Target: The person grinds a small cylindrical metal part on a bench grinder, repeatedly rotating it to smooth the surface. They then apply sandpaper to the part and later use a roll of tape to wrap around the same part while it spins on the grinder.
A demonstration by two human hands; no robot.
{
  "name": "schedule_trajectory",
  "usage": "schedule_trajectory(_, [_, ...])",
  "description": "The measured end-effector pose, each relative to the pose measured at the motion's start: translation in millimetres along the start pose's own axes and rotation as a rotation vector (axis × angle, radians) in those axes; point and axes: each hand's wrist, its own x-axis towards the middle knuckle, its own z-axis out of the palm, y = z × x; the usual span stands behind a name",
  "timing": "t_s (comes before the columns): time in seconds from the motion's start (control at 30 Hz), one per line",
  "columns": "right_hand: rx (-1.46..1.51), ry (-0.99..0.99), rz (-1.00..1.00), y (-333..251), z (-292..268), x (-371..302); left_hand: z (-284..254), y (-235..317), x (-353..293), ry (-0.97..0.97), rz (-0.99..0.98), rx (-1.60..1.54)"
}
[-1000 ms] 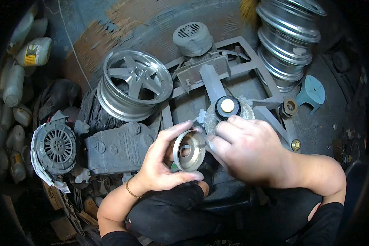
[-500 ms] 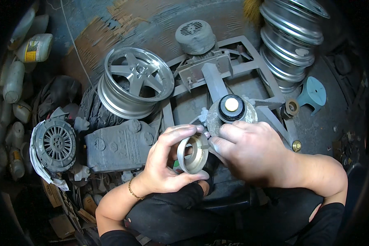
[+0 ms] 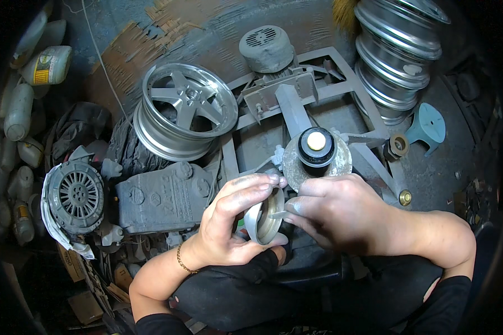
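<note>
My left hand (image 3: 222,220) is curled round a hollow metal ring (image 3: 254,223), thumb below and fingers above, holding it tilted with its opening toward my right hand. My right hand (image 3: 341,215) is closed in a pinch on a small flat grey piece (image 3: 280,214), whose tip reaches into the ring against its inner wall. The kind of piece is hard to make out. Grey dust coats the fingertips of both hands. Just beyond them stands a black cylinder with a pale round top (image 3: 316,142), on a round metal plate (image 3: 341,162).
A grey metal frame (image 3: 330,54) with a motor (image 3: 265,49) lies ahead. A spoked wheel rim (image 3: 187,100) and dusty engine cover (image 3: 162,198) are to the left; stacked rims (image 3: 399,61), a blue stool (image 3: 428,128) and a brass-coloured round piece (image 3: 405,197) are to the right.
The ring has turned and tipped, its opening now facing more to the right and looking narrower. My right hand has shifted slightly down and its grey piece shows more plainly inside the rim.
</note>
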Motion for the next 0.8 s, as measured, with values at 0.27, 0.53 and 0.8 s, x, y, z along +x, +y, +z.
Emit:
schedule_trajectory(0.27, [0.285, -0.005, 0.028, -0.5, 4.8, 5.5, 12.0, -5.7, -2.7, 0.133, 0.12, -0.073])
schedule_trajectory(0.53, [0.418, 0.056, 0.132, 2.8, 4.5, 10.5, 18.6, -10.2, -0.3, 0.255, 0.112, -0.073])
schedule_trajectory(0.8, [0.168, 0.187, 0.108, 7.8, 0.3, 8.0, 3.0, -0.6, -1.4, 0.031, -0.088, -0.067])
